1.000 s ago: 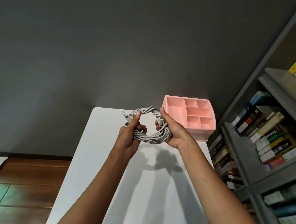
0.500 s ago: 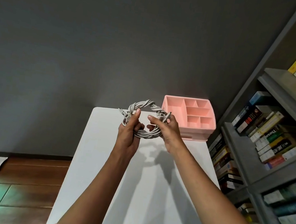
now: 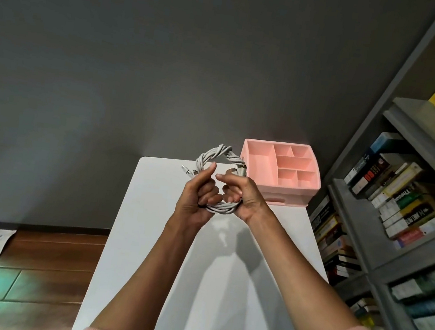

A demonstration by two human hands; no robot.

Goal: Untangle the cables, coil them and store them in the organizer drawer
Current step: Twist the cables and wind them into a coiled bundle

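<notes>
Holding the cable coil up over the far end of the white table, so it's in the air and touching nothing but fingers. It's wound into a twisted ring that faces the camera, a bit taller than it is wide, so there's no real long axis to line up. The pink organizer sits just beyond the hands and off to the right, at the table's back right corner. Its drawer is the low front part facing the person, and it looks closed to me. So the right hand is clearly the nearer one for reaching over there. The left hand has its fingers curled around the ring's lower left, thumb standing up along the side. The right hand is wrapped around the lower right, with one finger poking across the opening. One small connector sticks out to the left, and a plug sits at the upper right. Honestly I can't tell whether that plug is tucked in or just resting loose. My guess is the coil's basically done and somebody's gotta free a hand for that drawer.
</notes>
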